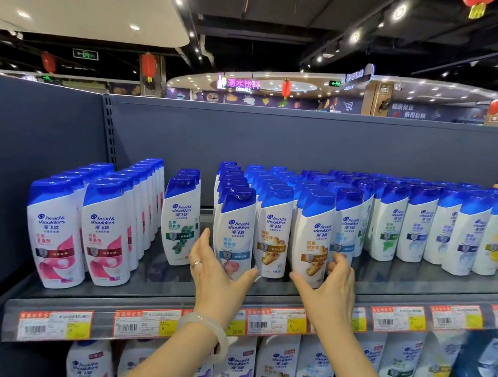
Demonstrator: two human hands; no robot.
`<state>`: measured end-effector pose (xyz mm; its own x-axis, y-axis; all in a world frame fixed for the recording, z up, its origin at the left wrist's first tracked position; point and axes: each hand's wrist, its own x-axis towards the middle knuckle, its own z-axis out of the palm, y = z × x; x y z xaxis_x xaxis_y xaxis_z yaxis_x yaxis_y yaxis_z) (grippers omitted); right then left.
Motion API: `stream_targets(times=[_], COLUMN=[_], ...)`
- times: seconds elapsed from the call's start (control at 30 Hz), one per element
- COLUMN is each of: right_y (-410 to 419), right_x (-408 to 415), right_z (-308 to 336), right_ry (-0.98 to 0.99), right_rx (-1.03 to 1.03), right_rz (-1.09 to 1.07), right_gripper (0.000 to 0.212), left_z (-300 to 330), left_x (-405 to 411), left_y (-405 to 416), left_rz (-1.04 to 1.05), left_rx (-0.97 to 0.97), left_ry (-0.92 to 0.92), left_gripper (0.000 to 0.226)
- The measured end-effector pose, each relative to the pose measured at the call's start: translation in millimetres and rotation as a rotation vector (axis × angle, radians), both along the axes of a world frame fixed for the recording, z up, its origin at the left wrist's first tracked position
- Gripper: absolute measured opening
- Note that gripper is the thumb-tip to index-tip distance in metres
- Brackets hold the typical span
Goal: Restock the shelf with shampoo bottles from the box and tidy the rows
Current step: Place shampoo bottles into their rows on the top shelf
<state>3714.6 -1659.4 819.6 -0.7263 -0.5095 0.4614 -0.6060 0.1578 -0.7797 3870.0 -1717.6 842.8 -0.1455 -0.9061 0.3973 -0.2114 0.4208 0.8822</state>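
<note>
White shampoo bottles with blue caps stand in rows on the top grey shelf (152,293). My left hand (218,272), fingers spread, rests against the left side of the front blue-label bottle (235,229). My right hand (331,287) cups the right side of a front ginger-label bottle (314,240). Another ginger-label bottle (272,230) stands between the two. Both hands flank these front bottles without closing on any. The box is not in view.
Two rows of pink-label bottles (56,230) stand at the left, and a short green-label row (179,218) has bare shelf around it. Price tags (55,324) line the shelf edge. More bottles (277,370) fill the shelf below. The rows continue to the right (417,226).
</note>
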Motion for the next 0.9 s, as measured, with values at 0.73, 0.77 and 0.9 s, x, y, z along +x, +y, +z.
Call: stream_targets(times=[0.73, 0.77, 0.9], right_y=[165.5, 181.9, 258.7], right_x=[-22.7, -26.9, -47.4], right_z=[-99.2, -110.5, -153.9], right_ry=[0.239, 0.202, 0.093], right_rx=[1.047, 1.117, 1.255], right_rz=[-0.011, 0.006, 0.029], right_gripper=[0.061, 0.062, 0.059], left_z=[-122.3, -129.2, -159.2], left_x=[-63.0, -69.4, -97.0], left_y=[133.1, 144.0, 197.7], left_rz=[-0.552, -0.579, -0.686], left_rx=[-0.198, -0.196, -0.222], left_ry=[-1.049, -1.120, -1.303], left_gripper=[0.074, 0.073, 0.068])
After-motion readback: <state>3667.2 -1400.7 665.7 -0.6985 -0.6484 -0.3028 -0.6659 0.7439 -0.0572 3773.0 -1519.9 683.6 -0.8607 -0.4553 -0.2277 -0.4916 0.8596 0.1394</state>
